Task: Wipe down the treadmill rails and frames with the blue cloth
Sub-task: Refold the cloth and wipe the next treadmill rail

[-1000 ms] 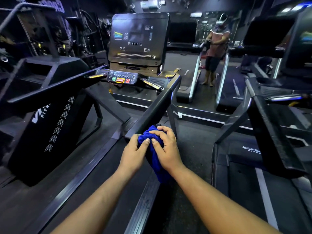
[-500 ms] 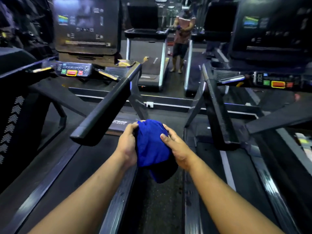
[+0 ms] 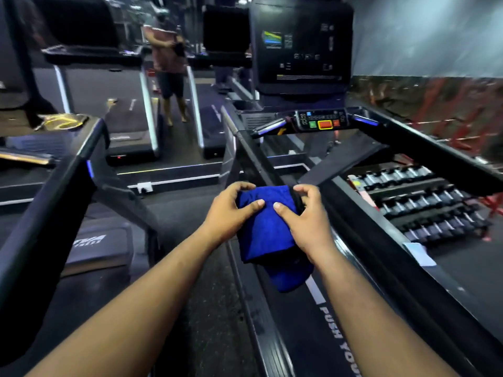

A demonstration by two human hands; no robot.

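We hold the blue cloth (image 3: pixel 265 227) over the treadmill rail (image 3: pixel 251 156), left hand (image 3: pixel 228 213) and right hand (image 3: pixel 307 221) fingers (image 3: pixel 304 190) curled, pinching it.

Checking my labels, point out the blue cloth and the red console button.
blue cloth (image 3: pixel 265 229): head view, middle of its folded face.
red console button (image 3: pixel 325 124): head view, button's centre.

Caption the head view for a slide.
Both hands, left hand and right hand, grip a folded blue cloth at a treadmill rail.
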